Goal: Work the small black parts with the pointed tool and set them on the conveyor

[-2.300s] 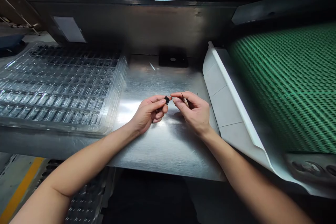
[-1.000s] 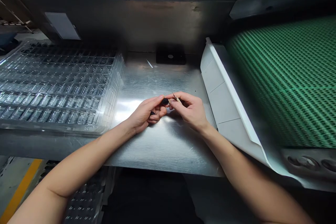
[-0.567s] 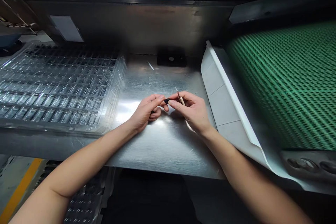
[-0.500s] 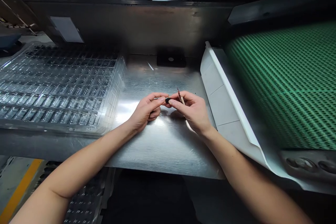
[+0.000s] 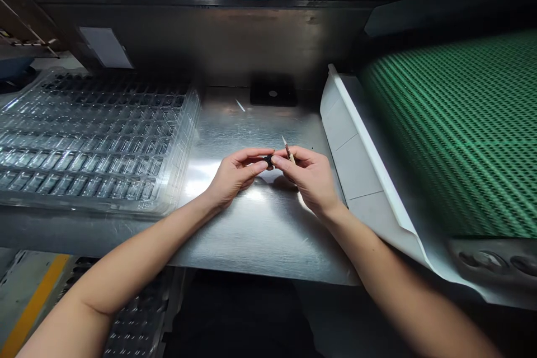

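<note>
Your left hand (image 5: 235, 174) and right hand (image 5: 308, 174) meet fingertip to fingertip over the steel bench (image 5: 260, 229), both pinching a small black part (image 5: 269, 160) between thumb and forefinger. Your right hand also grips a thin tool (image 5: 287, 150) (tip pointing up and away). Clear trays (image 5: 96, 134) lie to your left, a green belt (image 5: 457, 123) to your right.

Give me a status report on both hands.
Left hand pinching small black part. Right hand holds thin tool, fingertips on part. Over metal table, nothing between them.
</note>
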Available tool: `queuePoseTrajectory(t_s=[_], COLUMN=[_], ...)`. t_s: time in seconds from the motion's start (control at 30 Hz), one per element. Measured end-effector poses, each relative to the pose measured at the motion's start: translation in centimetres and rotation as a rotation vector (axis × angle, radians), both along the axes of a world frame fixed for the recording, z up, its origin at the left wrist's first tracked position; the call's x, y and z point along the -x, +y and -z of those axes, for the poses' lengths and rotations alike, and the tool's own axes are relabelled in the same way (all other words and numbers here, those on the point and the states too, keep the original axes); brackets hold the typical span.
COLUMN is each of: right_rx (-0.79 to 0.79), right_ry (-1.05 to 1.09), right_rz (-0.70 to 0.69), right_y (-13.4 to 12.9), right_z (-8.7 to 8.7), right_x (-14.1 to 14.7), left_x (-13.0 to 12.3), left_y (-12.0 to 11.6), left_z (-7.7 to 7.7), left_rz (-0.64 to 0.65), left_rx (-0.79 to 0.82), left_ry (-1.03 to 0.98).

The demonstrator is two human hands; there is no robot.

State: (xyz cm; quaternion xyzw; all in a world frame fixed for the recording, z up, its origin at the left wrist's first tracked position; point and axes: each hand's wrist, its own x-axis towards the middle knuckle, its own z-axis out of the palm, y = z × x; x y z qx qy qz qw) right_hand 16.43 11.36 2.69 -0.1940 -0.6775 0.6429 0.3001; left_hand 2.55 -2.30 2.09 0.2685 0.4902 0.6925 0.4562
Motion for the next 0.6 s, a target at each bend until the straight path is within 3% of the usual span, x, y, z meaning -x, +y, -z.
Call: queuePoseTrajectory(t_s=[0.17, 0.37, 0.6], right_rx=[-0.051, -0.172, -0.483], right_ry=[-0.021, -0.014, 0.003], right_rz=[0.045, 0.071, 0.083], right_y=[-0.01, 0.04, 0.34], right_z=[0.30, 0.64, 0.93], right_x=[-0.01, -0.11, -0.53], left_x=[-0.03, 0.18, 0.61], left_y=[0.13, 0.10, 0.09], left_z=[0.22, 0.42, -0.11], left_rz=[-0.049, -0.008, -0.012], left_rx=[-0.026, -0.025, -0.045], left_ry=[0.048, 0.004, -0.169])
